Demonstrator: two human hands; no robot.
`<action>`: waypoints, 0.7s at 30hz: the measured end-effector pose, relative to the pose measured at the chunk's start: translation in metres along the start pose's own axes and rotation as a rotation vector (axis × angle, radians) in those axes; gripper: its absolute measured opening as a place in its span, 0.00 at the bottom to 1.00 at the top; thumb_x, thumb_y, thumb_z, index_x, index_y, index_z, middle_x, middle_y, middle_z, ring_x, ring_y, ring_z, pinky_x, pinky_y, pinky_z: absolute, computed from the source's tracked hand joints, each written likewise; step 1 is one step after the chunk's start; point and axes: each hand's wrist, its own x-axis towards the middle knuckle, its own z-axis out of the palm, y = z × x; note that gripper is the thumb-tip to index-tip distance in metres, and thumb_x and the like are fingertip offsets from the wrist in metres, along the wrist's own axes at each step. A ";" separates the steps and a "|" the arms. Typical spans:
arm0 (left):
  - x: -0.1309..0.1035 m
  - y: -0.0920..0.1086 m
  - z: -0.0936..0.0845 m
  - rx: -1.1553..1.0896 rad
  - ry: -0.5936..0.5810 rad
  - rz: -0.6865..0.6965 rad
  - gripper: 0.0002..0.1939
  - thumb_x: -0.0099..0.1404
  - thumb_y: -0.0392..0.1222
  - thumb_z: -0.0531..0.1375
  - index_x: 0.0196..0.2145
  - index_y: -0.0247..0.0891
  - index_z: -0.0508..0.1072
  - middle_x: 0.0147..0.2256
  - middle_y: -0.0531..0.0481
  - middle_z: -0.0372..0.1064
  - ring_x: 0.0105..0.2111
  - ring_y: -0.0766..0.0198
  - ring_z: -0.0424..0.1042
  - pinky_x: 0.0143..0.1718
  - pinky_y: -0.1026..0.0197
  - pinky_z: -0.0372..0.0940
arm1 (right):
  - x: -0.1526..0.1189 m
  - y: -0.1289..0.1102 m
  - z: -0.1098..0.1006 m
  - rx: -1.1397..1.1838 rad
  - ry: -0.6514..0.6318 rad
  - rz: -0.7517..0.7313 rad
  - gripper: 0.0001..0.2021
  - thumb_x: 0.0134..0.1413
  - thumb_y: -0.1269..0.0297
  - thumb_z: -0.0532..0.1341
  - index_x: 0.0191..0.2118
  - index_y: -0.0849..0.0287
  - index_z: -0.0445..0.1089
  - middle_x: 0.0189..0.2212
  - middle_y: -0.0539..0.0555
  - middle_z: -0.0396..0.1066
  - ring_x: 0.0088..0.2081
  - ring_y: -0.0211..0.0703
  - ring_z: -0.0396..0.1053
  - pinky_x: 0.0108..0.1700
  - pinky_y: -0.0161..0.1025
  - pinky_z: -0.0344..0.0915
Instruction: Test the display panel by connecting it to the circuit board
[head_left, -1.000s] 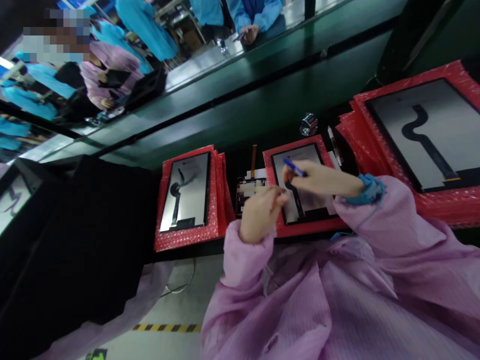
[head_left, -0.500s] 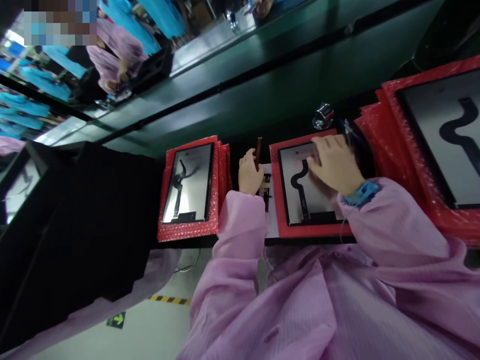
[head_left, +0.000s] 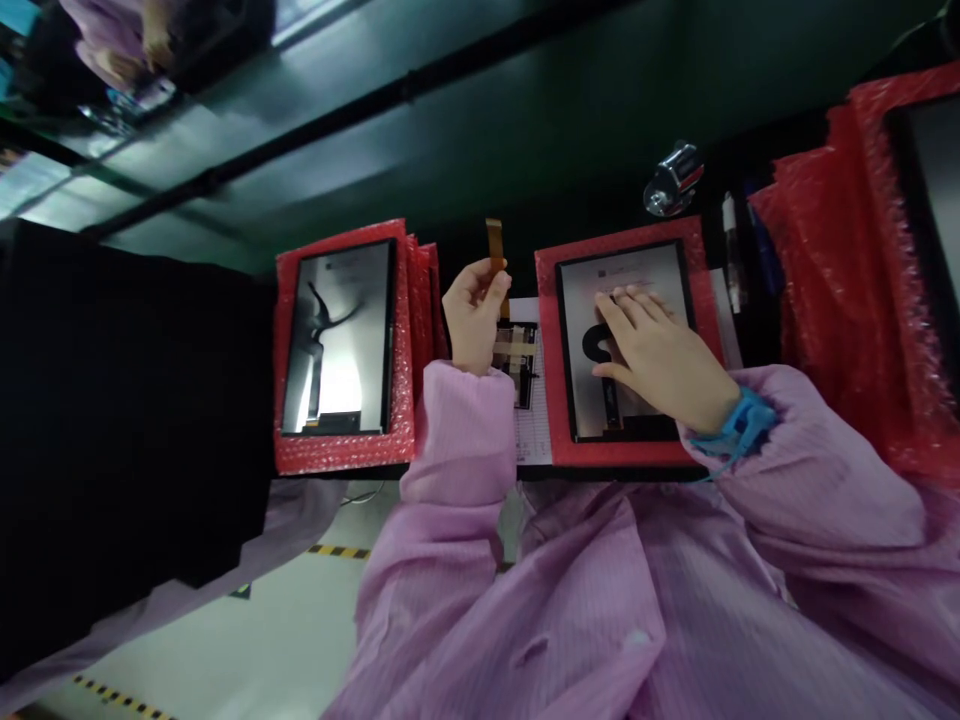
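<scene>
Right hand [head_left: 660,355]: lies flat on the display panel [head_left: 626,340], covering most of its black flex cable [head_left: 598,345] and the panel's right half. Left hand [head_left: 472,315]: its fingers hide the lower end of the orange strip [head_left: 494,247]. Small board [head_left: 517,350] beside it: detail too blurred to tell. Red stack [head_left: 840,290] at right: cut off by the edge. Metallic object [head_left: 673,180] above the panel: too blurred to identify.

Glossy grey panel [head_left: 637,300] on bubbly red plastic wrap [head_left: 545,400], thin amber film strip [head_left: 494,243], shiny metal cylinder [head_left: 673,178] at the counter's far edge.
</scene>
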 end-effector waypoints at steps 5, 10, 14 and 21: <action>-0.003 0.012 0.003 -0.010 0.003 0.046 0.22 0.67 0.63 0.62 0.31 0.41 0.73 0.30 0.52 0.74 0.31 0.66 0.75 0.38 0.61 0.71 | 0.004 0.001 0.007 0.312 0.093 -0.031 0.33 0.57 0.69 0.63 0.68 0.62 0.57 0.58 0.64 0.67 0.60 0.60 0.65 0.63 0.60 0.65; -0.009 0.021 0.003 -0.015 -0.123 0.050 0.17 0.70 0.60 0.59 0.44 0.45 0.74 0.30 0.53 0.76 0.29 0.64 0.76 0.35 0.59 0.71 | 0.011 0.000 0.019 0.853 0.149 -0.016 0.41 0.63 0.65 0.56 0.75 0.51 0.33 0.68 0.63 0.55 0.57 0.52 0.71 0.54 0.54 0.73; -0.013 0.027 0.004 -0.011 -0.153 0.097 0.19 0.71 0.61 0.57 0.36 0.43 0.74 0.30 0.53 0.75 0.29 0.65 0.76 0.35 0.59 0.71 | 0.013 -0.007 0.020 1.060 0.103 -0.021 0.28 0.69 0.51 0.53 0.70 0.52 0.52 0.56 0.59 0.70 0.56 0.50 0.71 0.60 0.54 0.68; -0.016 0.032 0.004 -0.023 -0.289 0.139 0.20 0.72 0.61 0.57 0.39 0.41 0.76 0.28 0.54 0.73 0.26 0.66 0.73 0.32 0.59 0.68 | 0.013 -0.014 0.012 1.122 0.099 -0.099 0.25 0.72 0.46 0.44 0.35 0.56 0.68 0.40 0.56 0.72 0.47 0.46 0.68 0.58 0.48 0.63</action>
